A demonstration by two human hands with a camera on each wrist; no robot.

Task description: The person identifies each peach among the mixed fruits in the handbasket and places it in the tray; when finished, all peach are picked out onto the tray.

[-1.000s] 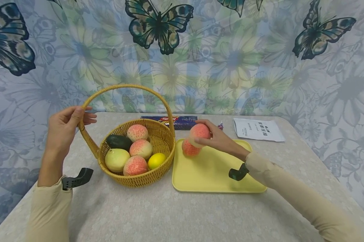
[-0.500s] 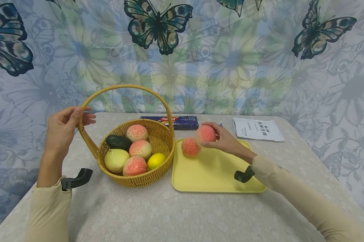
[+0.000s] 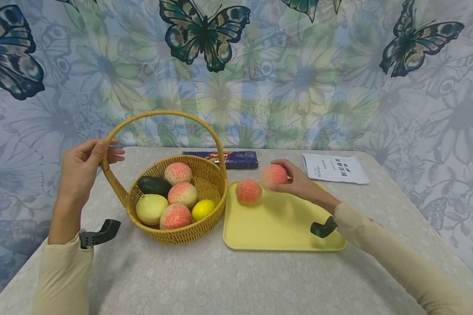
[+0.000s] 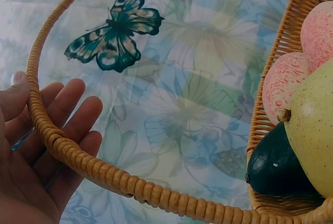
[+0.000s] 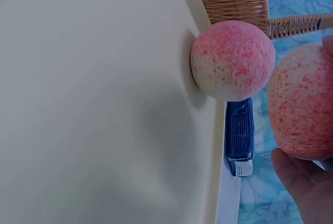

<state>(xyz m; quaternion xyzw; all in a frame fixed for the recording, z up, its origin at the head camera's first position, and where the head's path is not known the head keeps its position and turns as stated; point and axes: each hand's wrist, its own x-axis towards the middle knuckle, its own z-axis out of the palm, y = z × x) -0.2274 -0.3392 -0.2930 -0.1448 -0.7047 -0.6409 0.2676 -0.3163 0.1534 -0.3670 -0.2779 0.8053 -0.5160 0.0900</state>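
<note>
My left hand (image 3: pixel 83 164) holds the left side of the wicker basket's handle (image 3: pixel 163 112), thumb on the near side and fingers behind it, as the left wrist view shows. My right hand (image 3: pixel 297 181) grips a pink peach (image 3: pixel 274 175) between thumb and fingers over the back of the yellow tray (image 3: pixel 276 238). Another peach (image 3: pixel 248 191) sits in the tray's back left corner, a small gap from the held one. Inside the basket (image 3: pixel 173 236) lie several peaches (image 3: pixel 175 216), a dark green avocado (image 3: pixel 154 186), a pale yellow-green fruit (image 3: pixel 151 209) and a lemon (image 3: pixel 203 210).
A blue pasta packet (image 3: pixel 236 160) lies behind the basket and tray. At the back right is a white printed pouch (image 3: pixel 336 169). A butterfly-patterned curtain (image 3: pixel 299 78) hangs behind the table (image 3: pixel 220 280).
My right hand has moved right with the peach, away from the peach in the tray's corner, which now shows fully. My left hand and the basket stay in place.
</note>
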